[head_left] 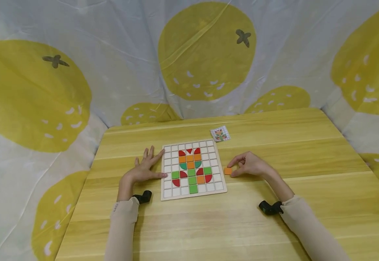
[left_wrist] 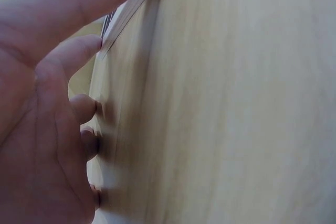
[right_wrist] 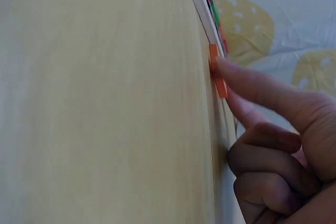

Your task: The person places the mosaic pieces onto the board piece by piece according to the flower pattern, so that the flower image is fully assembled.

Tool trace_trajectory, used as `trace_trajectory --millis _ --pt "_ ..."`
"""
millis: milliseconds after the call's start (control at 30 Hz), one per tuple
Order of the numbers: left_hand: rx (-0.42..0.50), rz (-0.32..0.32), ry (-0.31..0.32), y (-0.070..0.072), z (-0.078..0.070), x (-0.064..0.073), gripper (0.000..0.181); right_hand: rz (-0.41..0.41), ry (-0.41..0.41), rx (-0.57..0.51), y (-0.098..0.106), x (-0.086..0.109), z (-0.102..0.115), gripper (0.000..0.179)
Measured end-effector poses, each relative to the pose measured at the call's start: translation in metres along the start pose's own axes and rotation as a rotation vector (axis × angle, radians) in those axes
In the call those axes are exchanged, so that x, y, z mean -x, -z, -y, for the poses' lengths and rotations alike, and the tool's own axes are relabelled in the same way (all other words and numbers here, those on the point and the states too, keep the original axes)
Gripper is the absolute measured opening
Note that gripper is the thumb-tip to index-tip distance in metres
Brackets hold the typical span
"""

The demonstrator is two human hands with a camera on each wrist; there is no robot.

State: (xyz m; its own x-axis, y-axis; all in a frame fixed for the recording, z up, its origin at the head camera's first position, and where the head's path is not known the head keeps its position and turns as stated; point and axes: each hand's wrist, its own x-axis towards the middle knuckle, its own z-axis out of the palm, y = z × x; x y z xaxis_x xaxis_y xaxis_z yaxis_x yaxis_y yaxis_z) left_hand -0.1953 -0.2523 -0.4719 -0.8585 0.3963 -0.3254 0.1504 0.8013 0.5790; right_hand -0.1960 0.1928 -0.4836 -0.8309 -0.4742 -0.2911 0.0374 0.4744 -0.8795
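A square wooden grid board lies on the table, filled with white cells and a flower pattern of red, orange and green pieces. My left hand is spread at its left side, thumb and index fingertip on the board's edge. In the left wrist view the other fingertips rest on the tabletop. Just right of the board, my right hand pinches an orange square tile between thumb and index finger. The right wrist view shows the tile edge-on, low at the table, with the remaining fingers curled.
A small printed card with a matching flower picture lies behind the board's far right corner. Black wrist devices sit at both cuffs. Behind the wooden table hangs a white cloth with yellow fruit prints.
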Motion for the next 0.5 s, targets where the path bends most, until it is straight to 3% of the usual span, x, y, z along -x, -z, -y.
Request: trace_trajectory --millis 300,500 --pt "0.005 -0.001 -0.002 0.0005 0.0006 -0.0011 0.104 -0.085 -0.029 0.005 0.0009 -0.0009 -0.0004 0.032" --pt "0.001 0.000 0.000 0.0002 0.0007 -0.0006 0.104 -0.072 -0.040 0.009 0.0020 -0.0005 0.0017 0.033"
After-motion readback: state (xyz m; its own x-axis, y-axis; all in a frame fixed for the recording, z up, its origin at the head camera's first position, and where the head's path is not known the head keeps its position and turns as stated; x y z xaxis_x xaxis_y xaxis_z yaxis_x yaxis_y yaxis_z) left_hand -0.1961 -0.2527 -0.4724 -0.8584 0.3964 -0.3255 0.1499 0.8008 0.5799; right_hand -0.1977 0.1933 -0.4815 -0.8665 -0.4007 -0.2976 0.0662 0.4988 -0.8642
